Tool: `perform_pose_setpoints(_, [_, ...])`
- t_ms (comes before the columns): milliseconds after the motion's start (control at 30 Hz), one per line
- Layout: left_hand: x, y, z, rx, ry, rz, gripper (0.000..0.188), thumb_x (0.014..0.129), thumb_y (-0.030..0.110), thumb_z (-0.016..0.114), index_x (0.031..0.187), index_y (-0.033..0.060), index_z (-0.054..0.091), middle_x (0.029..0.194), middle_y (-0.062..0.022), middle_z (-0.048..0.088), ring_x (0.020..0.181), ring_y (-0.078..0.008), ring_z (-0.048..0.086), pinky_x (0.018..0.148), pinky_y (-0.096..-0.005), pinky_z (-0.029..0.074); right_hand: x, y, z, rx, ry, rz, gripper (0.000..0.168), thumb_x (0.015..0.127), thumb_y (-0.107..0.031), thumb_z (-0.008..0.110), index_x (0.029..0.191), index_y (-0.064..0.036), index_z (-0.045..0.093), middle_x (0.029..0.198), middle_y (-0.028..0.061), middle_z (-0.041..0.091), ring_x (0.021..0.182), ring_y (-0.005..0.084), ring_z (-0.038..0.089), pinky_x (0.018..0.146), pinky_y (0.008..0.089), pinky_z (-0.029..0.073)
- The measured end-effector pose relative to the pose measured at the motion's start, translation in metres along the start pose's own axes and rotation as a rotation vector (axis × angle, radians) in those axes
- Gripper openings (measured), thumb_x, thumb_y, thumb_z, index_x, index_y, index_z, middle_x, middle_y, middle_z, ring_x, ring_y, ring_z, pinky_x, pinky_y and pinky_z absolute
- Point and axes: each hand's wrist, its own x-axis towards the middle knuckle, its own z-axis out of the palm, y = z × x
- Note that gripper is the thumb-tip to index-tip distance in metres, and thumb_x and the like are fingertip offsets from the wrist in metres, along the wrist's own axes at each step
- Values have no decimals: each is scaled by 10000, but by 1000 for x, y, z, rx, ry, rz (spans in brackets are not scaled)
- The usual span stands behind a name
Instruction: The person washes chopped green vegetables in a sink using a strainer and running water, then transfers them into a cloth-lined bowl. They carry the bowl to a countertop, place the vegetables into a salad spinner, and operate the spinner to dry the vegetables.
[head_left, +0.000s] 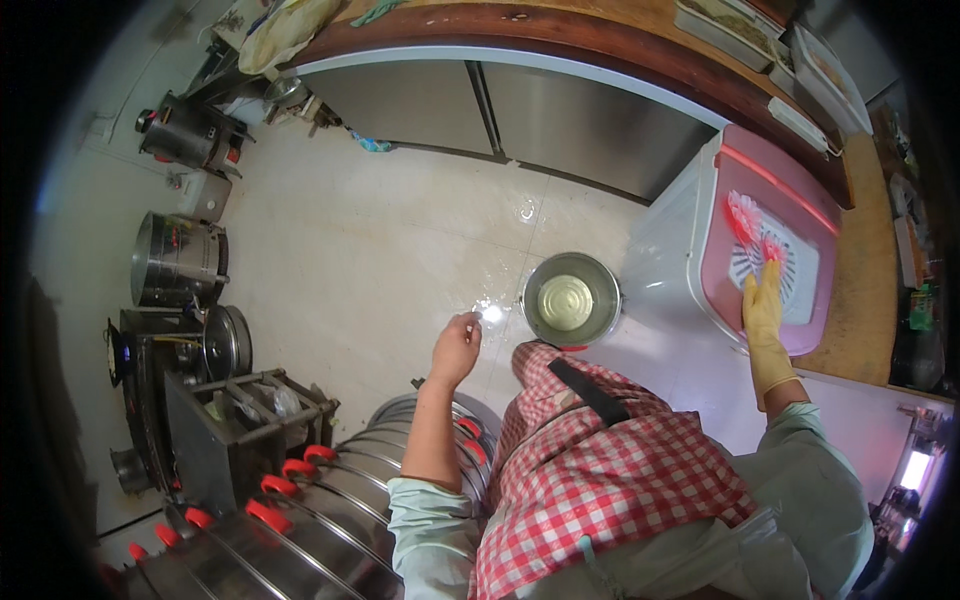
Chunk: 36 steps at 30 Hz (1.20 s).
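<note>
My left hand (456, 345) is bare, its fingers loosely curled over the wet floor; I see nothing in it, though the palm is hidden. A yellow rubber glove covers my right hand (761, 300), which reaches over the pink lid of a white plastic bin (666, 255). Its fingertips meet a pink-and-red frilly item (772, 249) on the lid's pale slotted panel (799, 289). Whether they grip it is unclear. A similar item (744, 217) lies just beyond. Between my hands a metal bucket (571, 298) stands on the floor with some liquid in it.
Steel cabinet doors (600, 112) run under a wooden counter (525, 19) ahead, with food trays (724, 34) at its right. Large pots (180, 259) line the left wall. Near my left arm are a metal stand (217, 435) and steel lids with red handles (268, 516). The tiles are wet.
</note>
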Motion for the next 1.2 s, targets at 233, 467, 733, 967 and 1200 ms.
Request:
perform_pose_setpoints(233, [79,-27,-92,-115,39,30,275,1007,142,539,1206,-22,635,1087,-163,704,913,-216,689,812,-361,548,-2,-11,17,3,76,7,582,1047,-254,436,1520,52,289,1585,272,264,1477,387,263,1210,412,224])
perform_pose_setpoints(467, [110,-142,-145,188,-130,-19,233,950,181,619,1123,35,671,973,-207,681,753,-306,676,705,-406,544,11,-34,27,-46,71,250,628,973,-131,460,1545,14,248,1581,272,262,1433,421,325,1171,401,325])
perform_pose_setpoints(733, [298,11,-142,-44,-318,308,212,972,41,568,1159,-12,652,1091,-157,698,973,-224,691,861,-311,538,67,-60,3,-166,-292,711,652,944,-237,507,1506,36,320,1567,241,317,1404,362,397,1165,369,347])
perform_pose_setpoints(967, [487,228,-152,-9,-281,897,222,909,24,580,1119,26,652,1082,-145,668,1029,-319,640,901,-370,506,200,-175,-82,39,218,683,641,952,-328,614,1414,84,449,1482,273,440,1373,390,435,1155,417,349])
perform_pose_setpoints(1200, [661,321,-94,340,-216,1143,399,927,225,604,1284,48,586,1323,-171,563,1200,-366,538,1027,-456,433,356,-267,-200,79,462,339,624,928,-291,667,1412,49,466,1466,270,462,1371,393,442,1138,425,369])
